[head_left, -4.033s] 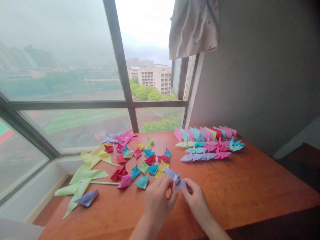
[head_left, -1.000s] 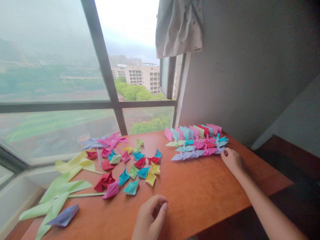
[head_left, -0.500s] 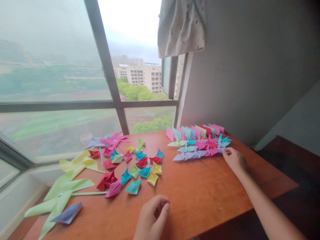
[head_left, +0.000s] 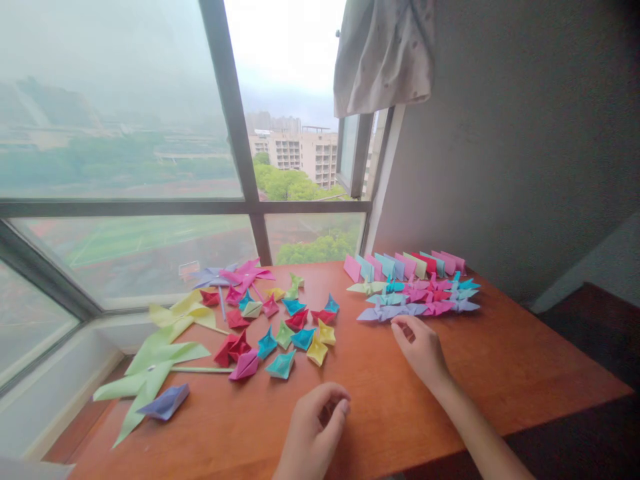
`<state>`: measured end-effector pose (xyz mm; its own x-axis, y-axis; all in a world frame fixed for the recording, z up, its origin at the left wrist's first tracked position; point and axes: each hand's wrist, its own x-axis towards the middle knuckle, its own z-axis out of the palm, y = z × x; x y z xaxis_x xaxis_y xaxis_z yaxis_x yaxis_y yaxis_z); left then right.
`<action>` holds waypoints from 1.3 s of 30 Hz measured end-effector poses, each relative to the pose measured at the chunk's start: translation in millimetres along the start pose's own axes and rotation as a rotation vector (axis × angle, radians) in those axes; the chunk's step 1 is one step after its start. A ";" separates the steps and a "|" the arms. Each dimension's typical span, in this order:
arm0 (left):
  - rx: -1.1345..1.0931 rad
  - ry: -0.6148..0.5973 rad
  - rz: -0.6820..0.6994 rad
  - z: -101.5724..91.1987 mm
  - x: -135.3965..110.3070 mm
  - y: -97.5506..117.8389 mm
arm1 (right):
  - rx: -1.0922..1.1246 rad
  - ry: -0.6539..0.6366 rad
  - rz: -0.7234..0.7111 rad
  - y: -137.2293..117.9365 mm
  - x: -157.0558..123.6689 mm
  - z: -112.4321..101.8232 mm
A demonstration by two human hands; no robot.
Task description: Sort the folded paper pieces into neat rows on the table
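My left hand [head_left: 315,427] rests on the orange-brown wooden table [head_left: 500,373] near its front edge, fingers loosely curled, with nothing visible in them. My right hand [head_left: 420,347] hovers palm down just in front of the rows of folded paper birds [head_left: 420,297]. Its fingers are apart and empty, and its fingertips are close to the lavender bird [head_left: 380,313] at the left end of the front row. Another lavender bird [head_left: 465,305] lies at the right end of that row. Behind the birds stands a line of folded paper cards [head_left: 405,265].
Small folded paper shapes [head_left: 295,327] in several colours are scattered left of centre. A big green pinwheel [head_left: 160,367], a yellow pinwheel [head_left: 185,310], a pink pinwheel [head_left: 247,273] and a purple paper boat [head_left: 167,402] lie at the left. A window [head_left: 235,133] is behind and a grey wall [head_left: 500,167] is to the right.
The lavender bird held in both hands four seconds ago now lies at the row's right end. My right hand has drawn back left from there to the row's left end.
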<state>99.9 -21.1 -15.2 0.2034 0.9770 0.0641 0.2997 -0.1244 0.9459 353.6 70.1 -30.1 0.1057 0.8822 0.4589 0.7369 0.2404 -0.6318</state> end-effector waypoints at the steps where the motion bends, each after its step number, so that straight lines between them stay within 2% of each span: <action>1: -0.015 -0.002 -0.002 -0.4 0.3 0.0 | 0.034 -0.063 -0.027 -11.1 -4.4 11.5; 4: -0.062 -0.005 -0.002 -3.7 1.2 0.1 | 0.101 -0.204 -0.078 -37.3 -15.5 39.6; 8: -0.048 0.030 0.021 -17.1 2.9 -1.1 | 0.119 -0.287 -0.063 -59.6 -22.6 58.2; 11: 0.088 0.093 0.061 -34.2 7.4 -3.7 | 0.112 -0.304 -0.041 -70.2 -21.9 62.9; 15: 0.263 0.144 0.132 -52.6 17.1 -7.9 | 0.082 -0.290 -0.103 -77.1 -18.5 68.4; 20: 0.351 0.135 0.170 -51.8 20.8 -13.8 | 0.051 -0.252 -0.173 -78.9 -17.3 74.2; 23: 0.398 0.104 0.174 -48.0 16.7 -16.5 | 0.052 -0.205 -0.192 -77.8 -19.8 68.5; 26: 0.413 0.092 0.172 -48.0 12.7 -17.6 | 0.055 -0.136 -0.182 -69.7 -27.3 52.7; 33: 0.441 0.083 0.179 -49.2 12.1 -19.1 | -0.093 0.093 -0.112 -23.8 -52.7 7.1; 36: 0.457 0.079 0.177 -49.2 12.3 -19.3 | -0.161 0.122 -0.099 -13.3 -53.9 -0.5; 39: 0.462 0.079 0.179 -49.8 12.2 -19.2 | -0.203 0.118 -0.113 -10.6 -52.4 0.7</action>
<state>50.2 1.8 -16.8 0.2238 0.9412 0.2530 0.6514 -0.3375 0.6795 339.8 21.6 -47.9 0.0836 0.7982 0.5966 0.8663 0.2376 -0.4393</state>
